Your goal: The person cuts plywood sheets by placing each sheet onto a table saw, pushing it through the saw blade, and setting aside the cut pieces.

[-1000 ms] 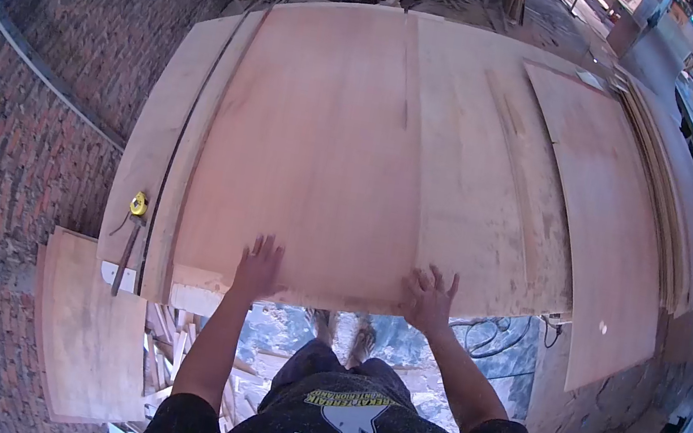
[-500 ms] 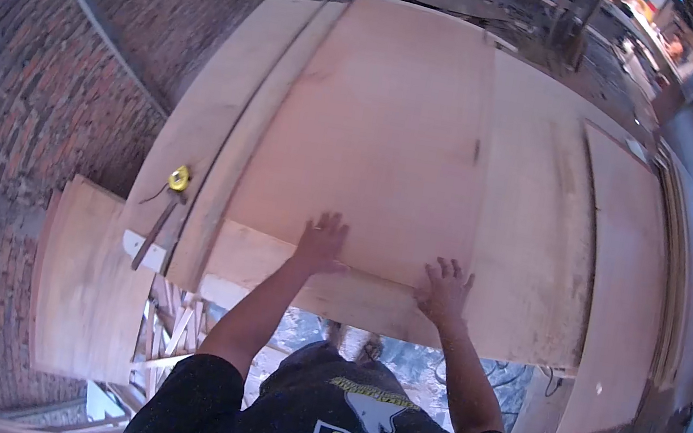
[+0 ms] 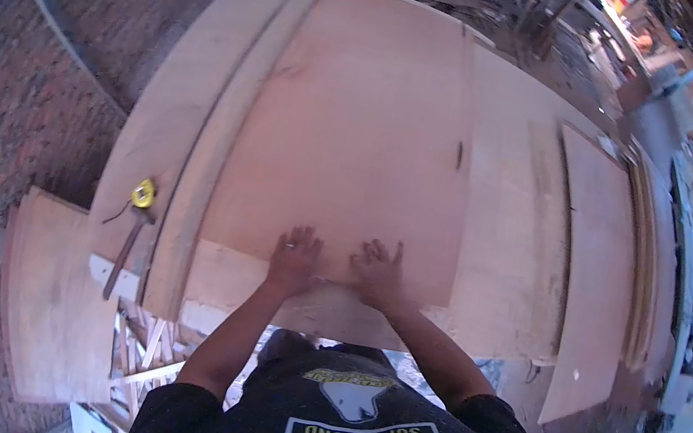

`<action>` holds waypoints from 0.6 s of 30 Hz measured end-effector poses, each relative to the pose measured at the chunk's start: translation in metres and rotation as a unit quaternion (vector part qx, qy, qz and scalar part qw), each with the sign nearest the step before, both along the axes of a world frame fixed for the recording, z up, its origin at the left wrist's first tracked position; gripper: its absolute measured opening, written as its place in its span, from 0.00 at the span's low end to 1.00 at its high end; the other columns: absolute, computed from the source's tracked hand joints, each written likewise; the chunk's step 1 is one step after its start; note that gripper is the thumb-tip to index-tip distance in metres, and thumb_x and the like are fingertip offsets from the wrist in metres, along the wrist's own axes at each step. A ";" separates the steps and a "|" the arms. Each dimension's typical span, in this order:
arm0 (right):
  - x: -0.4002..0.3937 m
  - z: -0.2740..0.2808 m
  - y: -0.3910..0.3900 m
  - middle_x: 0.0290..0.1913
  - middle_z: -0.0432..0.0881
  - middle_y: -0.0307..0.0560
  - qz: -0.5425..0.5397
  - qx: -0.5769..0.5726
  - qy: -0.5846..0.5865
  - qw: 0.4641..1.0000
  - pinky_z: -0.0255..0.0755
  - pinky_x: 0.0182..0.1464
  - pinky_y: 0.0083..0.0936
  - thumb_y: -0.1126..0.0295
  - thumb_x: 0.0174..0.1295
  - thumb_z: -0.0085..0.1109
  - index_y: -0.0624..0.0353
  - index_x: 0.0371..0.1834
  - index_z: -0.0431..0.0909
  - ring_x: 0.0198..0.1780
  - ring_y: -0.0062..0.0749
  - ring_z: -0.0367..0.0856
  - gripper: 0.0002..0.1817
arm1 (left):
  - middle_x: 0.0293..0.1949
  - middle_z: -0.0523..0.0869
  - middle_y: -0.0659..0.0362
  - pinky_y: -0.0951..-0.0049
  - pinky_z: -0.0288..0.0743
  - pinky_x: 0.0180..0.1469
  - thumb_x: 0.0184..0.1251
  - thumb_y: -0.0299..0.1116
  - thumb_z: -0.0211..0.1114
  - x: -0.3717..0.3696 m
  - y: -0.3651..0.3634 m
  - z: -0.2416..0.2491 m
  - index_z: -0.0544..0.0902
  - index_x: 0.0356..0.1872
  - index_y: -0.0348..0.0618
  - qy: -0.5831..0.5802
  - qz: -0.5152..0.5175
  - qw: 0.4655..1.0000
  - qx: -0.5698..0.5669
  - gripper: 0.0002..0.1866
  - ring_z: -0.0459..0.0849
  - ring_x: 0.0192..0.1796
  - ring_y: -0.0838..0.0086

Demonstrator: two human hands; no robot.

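A reddish plywood sheet (image 3: 359, 137) lies on top of paler boards (image 3: 508, 197). Both of my hands rest flat near its front edge, holding nothing. My left hand (image 3: 295, 261), with a ring on one finger, has its fingers spread on the sheet just left of the middle. Close beside it on the right, my right hand (image 3: 377, 276) also lies with fingers apart. A narrow gap separates the two hands. To the left, a hammer (image 3: 123, 258) and a yellow tape measure (image 3: 143, 194) lie on a pale board.
A brick wall (image 3: 11, 100) runs along the left. Thin curved sheets (image 3: 61, 298) lean at the lower left, above wood scraps (image 3: 149, 348). Another reddish panel (image 3: 597, 265) lies on the right beside stacked sheets. Timber and clutter fill the back right.
My right hand has moved left along the sheet's front edge, closer to my left hand. The view has shifted, so the boards and tools appear further left.
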State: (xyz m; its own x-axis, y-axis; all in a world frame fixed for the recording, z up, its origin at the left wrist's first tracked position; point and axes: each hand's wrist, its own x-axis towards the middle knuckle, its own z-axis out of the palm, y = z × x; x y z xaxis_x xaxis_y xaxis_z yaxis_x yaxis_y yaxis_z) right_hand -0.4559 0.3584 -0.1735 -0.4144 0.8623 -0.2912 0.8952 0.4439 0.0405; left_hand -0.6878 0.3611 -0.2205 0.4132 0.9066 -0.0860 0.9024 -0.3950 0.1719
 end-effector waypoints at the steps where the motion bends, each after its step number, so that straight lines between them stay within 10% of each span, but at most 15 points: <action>1: 0.002 -0.003 0.001 0.76 0.64 0.51 0.018 0.009 -0.005 1.000 0.27 0.74 0.76 0.49 0.58 0.64 0.44 0.67 0.74 0.79 0.44 0.56 0.33 | 0.78 0.57 0.49 0.42 0.48 0.77 0.55 0.62 0.70 0.001 0.004 0.006 0.67 0.73 0.49 -0.003 0.003 1.000 -0.016 0.47 0.53 0.80 0.51; 18: 0.023 -0.017 0.125 0.69 0.72 0.58 0.018 0.065 0.043 0.997 0.36 0.75 0.72 0.59 0.61 0.59 0.54 0.61 0.78 0.75 0.47 0.64 0.24 | 0.79 0.54 0.47 0.43 0.47 0.78 0.53 0.62 0.71 0.027 0.132 0.015 0.65 0.75 0.47 0.040 0.005 0.998 -0.050 0.50 0.52 0.80 0.49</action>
